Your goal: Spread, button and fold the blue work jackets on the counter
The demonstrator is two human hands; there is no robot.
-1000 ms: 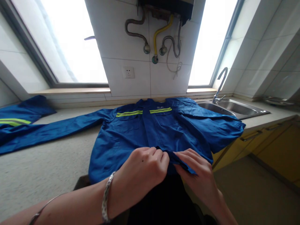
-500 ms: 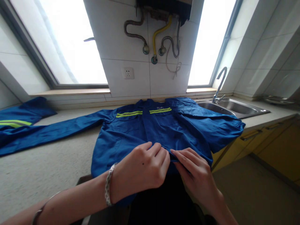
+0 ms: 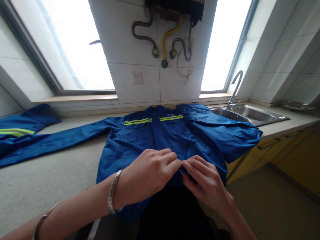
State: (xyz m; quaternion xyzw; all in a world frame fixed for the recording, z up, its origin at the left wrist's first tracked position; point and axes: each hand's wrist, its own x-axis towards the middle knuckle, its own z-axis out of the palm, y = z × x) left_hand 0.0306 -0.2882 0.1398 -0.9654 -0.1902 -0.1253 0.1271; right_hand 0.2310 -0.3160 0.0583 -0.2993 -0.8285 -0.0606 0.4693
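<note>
At the front edge of the bench [image 3: 45, 180], a blue jacket [image 3: 140, 140] lies spread flat, one sleeve stretched toward the left end. Both hands meet at its lower hem: the left hand [image 3: 147, 173] and the right hand [image 3: 205, 181] each pinch the cloth, fingertips nearly touching. Near the right end sits a sink [image 3: 252, 115].

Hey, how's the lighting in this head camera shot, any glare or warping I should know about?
Head view: the left window and right window are blown out to white; the blue jacket, pinched by the left hand and right hand, is evenly lit and sharp; the wide lens tilts the window frames outward; below the hands it is deep shadow.
</note>
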